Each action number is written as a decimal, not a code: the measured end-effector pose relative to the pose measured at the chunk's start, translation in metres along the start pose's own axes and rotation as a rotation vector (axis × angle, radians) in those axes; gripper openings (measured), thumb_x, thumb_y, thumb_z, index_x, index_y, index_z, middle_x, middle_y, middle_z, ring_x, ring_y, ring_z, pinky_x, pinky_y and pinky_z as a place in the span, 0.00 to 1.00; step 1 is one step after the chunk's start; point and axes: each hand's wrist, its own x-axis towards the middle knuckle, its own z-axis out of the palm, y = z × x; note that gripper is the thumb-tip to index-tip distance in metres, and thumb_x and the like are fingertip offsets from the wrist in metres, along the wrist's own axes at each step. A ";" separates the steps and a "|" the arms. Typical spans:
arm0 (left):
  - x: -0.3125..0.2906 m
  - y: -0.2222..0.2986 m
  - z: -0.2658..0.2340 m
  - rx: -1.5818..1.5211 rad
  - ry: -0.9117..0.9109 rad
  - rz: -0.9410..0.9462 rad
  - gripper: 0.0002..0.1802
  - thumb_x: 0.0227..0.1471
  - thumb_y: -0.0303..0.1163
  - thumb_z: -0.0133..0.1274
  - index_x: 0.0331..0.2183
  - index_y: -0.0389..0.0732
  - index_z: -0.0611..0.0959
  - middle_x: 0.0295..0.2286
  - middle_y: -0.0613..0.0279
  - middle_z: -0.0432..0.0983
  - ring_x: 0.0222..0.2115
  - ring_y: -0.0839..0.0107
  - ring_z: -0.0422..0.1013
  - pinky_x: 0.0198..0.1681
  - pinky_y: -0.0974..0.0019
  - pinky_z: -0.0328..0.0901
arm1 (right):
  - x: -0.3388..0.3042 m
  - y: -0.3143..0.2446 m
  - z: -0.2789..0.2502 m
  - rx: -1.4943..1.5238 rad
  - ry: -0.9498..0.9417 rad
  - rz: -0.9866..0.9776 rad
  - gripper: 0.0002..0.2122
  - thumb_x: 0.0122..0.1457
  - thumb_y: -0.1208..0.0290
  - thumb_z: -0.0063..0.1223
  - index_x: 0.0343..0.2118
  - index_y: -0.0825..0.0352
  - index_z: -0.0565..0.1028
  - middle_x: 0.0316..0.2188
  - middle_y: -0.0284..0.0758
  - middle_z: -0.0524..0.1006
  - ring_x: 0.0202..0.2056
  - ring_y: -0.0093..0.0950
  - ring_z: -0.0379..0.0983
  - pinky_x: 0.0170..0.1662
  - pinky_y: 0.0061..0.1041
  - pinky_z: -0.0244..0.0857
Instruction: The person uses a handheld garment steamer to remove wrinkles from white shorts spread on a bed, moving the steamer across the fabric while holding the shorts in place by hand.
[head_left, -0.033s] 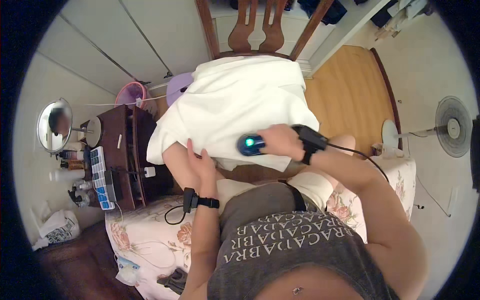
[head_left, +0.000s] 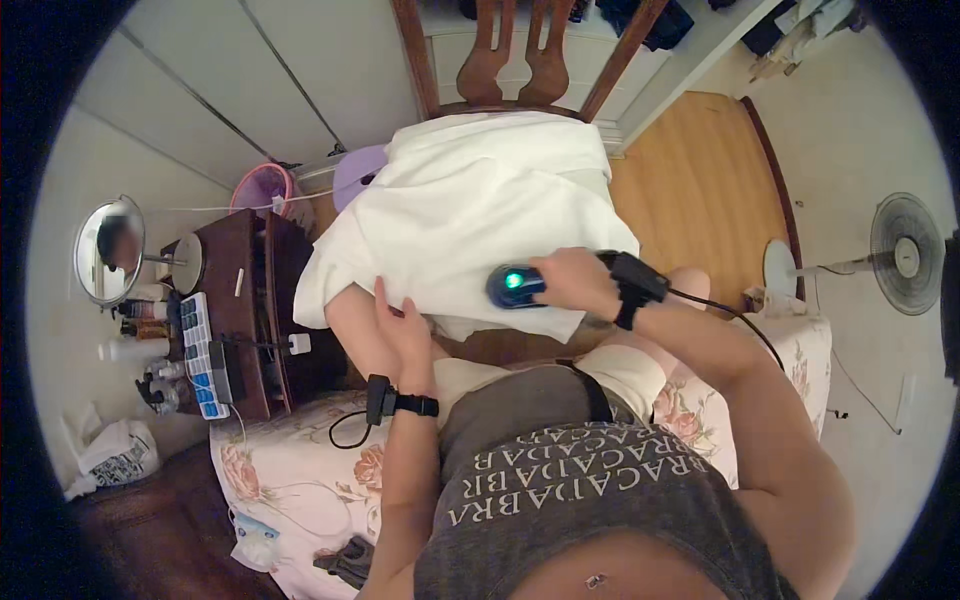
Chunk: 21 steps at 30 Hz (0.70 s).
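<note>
A large white cloth (head_left: 490,190) is spread over a chair seat in front of me and hangs past its near edge. My right hand (head_left: 575,285) grips a dark blue handheld device (head_left: 514,290) with a rounded head and a glowing green spot. The device is at the cloth's near part, right of its middle. Resting by the near left edge of the cloth, over my thigh, my left hand (head_left: 402,330) has its fingers apart, the tips touching the fabric. Its lower fingers are partly hidden. Both wrists carry black straps with small boxes and cables.
The wooden chair back (head_left: 513,60) rises at the far side. A dark cabinet (head_left: 240,300) at left holds a round mirror (head_left: 110,250), bottles and a blue-and-white organizer (head_left: 200,355). A pink-rimmed basket (head_left: 262,188) stands behind it. A fan (head_left: 905,255) is at right; flowered bedding (head_left: 290,475) lies beneath me.
My right hand and the blue device have shifted slightly to the right over the cloth. The left hand has stayed in place.
</note>
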 end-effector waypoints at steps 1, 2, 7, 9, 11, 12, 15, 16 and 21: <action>0.000 0.009 0.003 -0.011 -0.022 -0.023 0.34 0.49 0.15 0.46 0.60 0.32 0.62 0.53 0.44 0.66 0.51 0.59 0.66 0.55 0.64 0.60 | -0.007 0.020 0.003 0.023 -0.004 0.037 0.15 0.46 0.61 0.60 0.37 0.61 0.78 0.24 0.45 0.78 0.30 0.44 0.76 0.35 0.41 0.70; -0.001 0.012 0.002 -0.017 -0.040 -0.049 0.34 0.49 0.15 0.46 0.60 0.31 0.62 0.52 0.44 0.67 0.52 0.60 0.66 0.55 0.64 0.60 | -0.013 0.026 -0.003 0.005 -0.005 0.071 0.16 0.46 0.61 0.59 0.37 0.61 0.78 0.24 0.45 0.78 0.30 0.44 0.76 0.35 0.41 0.71; -0.004 0.019 0.004 0.073 -0.011 0.023 0.35 0.49 0.15 0.46 0.60 0.31 0.62 0.52 0.44 0.67 0.50 0.60 0.67 0.55 0.64 0.60 | 0.001 -0.002 -0.005 0.009 0.001 0.045 0.17 0.45 0.60 0.60 0.38 0.62 0.78 0.25 0.45 0.79 0.31 0.44 0.77 0.37 0.41 0.71; -0.004 0.013 0.002 0.067 0.016 0.071 0.35 0.50 0.15 0.46 0.60 0.32 0.61 0.52 0.44 0.67 0.50 0.59 0.67 0.54 0.64 0.61 | 0.022 -0.026 0.007 0.043 0.078 -0.026 0.15 0.44 0.61 0.60 0.35 0.62 0.78 0.24 0.44 0.79 0.31 0.43 0.77 0.36 0.41 0.71; -0.001 0.007 0.001 0.023 0.034 0.103 0.36 0.50 0.14 0.45 0.61 0.34 0.60 0.54 0.43 0.65 0.49 0.56 0.67 0.54 0.63 0.61 | 0.037 -0.039 0.004 0.036 0.075 -0.046 0.14 0.44 0.61 0.60 0.34 0.61 0.78 0.25 0.43 0.79 0.30 0.43 0.77 0.34 0.41 0.71; -0.001 0.008 0.000 0.024 0.030 0.110 0.36 0.50 0.14 0.45 0.61 0.34 0.60 0.54 0.43 0.65 0.49 0.56 0.67 0.54 0.63 0.61 | 0.041 -0.035 0.001 0.039 0.091 -0.014 0.14 0.44 0.62 0.60 0.34 0.61 0.78 0.25 0.43 0.79 0.29 0.43 0.77 0.34 0.41 0.71; -0.006 0.024 0.004 0.009 -0.015 0.033 0.36 0.51 0.15 0.47 0.61 0.34 0.58 0.53 0.43 0.65 0.49 0.57 0.68 0.53 0.62 0.63 | 0.041 -0.001 -0.010 -0.059 0.104 0.181 0.14 0.44 0.60 0.59 0.34 0.61 0.79 0.26 0.43 0.79 0.30 0.42 0.78 0.36 0.40 0.72; -0.009 0.033 0.007 -0.151 -0.017 -0.044 0.35 0.51 0.15 0.49 0.60 0.34 0.58 0.52 0.44 0.66 0.48 0.59 0.69 0.51 0.63 0.64 | 0.030 0.020 -0.014 -0.033 0.201 0.177 0.16 0.44 0.59 0.60 0.36 0.61 0.79 0.26 0.43 0.79 0.31 0.42 0.78 0.37 0.39 0.73; -0.013 0.019 -0.002 -0.453 -0.115 -0.368 0.29 0.53 0.24 0.58 0.54 0.34 0.64 0.42 0.54 0.73 0.38 0.69 0.71 0.41 0.68 0.67 | -0.069 0.082 -0.086 0.734 0.556 0.439 0.19 0.48 0.58 0.61 0.37 0.69 0.78 0.23 0.39 0.78 0.24 0.28 0.76 0.30 0.29 0.70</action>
